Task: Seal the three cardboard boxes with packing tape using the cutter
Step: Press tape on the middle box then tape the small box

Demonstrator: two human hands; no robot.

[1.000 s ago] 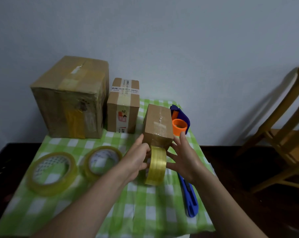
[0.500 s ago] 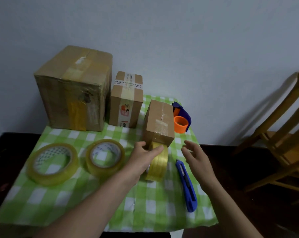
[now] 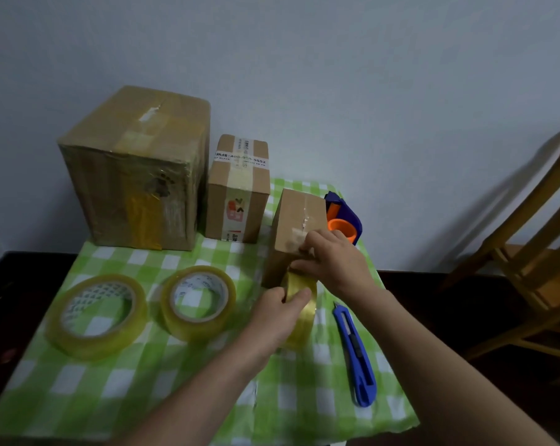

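Observation:
Three cardboard boxes stand on the green checked cloth: a large box point(image 3: 133, 175) at the back left, a medium box point(image 3: 240, 188) beside it, and a small box point(image 3: 299, 217) to the right. My left hand point(image 3: 278, 317) grips an upright yellow tape roll point(image 3: 301, 317) in front of the small box. My right hand point(image 3: 331, 262) presses its fingers on the near top edge of the small box, on the tape end. A blue cutter point(image 3: 354, 352) lies on the cloth to the right of the roll, untouched.
Two more tape rolls lie flat on the cloth, one point(image 3: 95, 313) at the left and one point(image 3: 198, 300) nearer the middle. A blue and orange tape dispenser point(image 3: 343, 220) sits behind the small box. A wooden chair point(image 3: 536, 252) stands at the right. The wall is close behind.
My right hand has moved from beside the roll up onto the near edge of the small box. My left hand stays on the roll.

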